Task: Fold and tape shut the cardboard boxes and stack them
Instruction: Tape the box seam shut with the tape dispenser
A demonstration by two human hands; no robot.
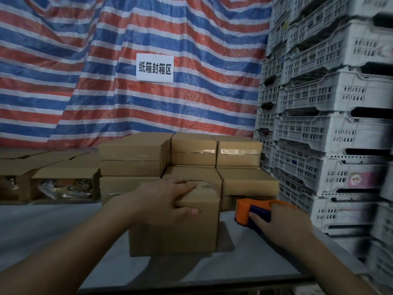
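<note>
A person's left hand (168, 199) clamps fingers and thumb over a closed brown cardboard box (176, 228) on a grey table (53, 226) while the right hand (282, 222) curls around an orange-and-blue tape dispenser (253, 211).

A red, white and blue striped tarp (85, 71) hangs behind; grey plastic crates (329, 124) tower at right.

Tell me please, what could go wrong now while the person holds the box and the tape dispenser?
1. The left hand grips the box only at its top front edge, so the box may slide on the table when tape is pulled.
2. The right hand holds the tape dispenser beside that hand; its cutting edge, which I cannot see, might nick the fingers.
</note>
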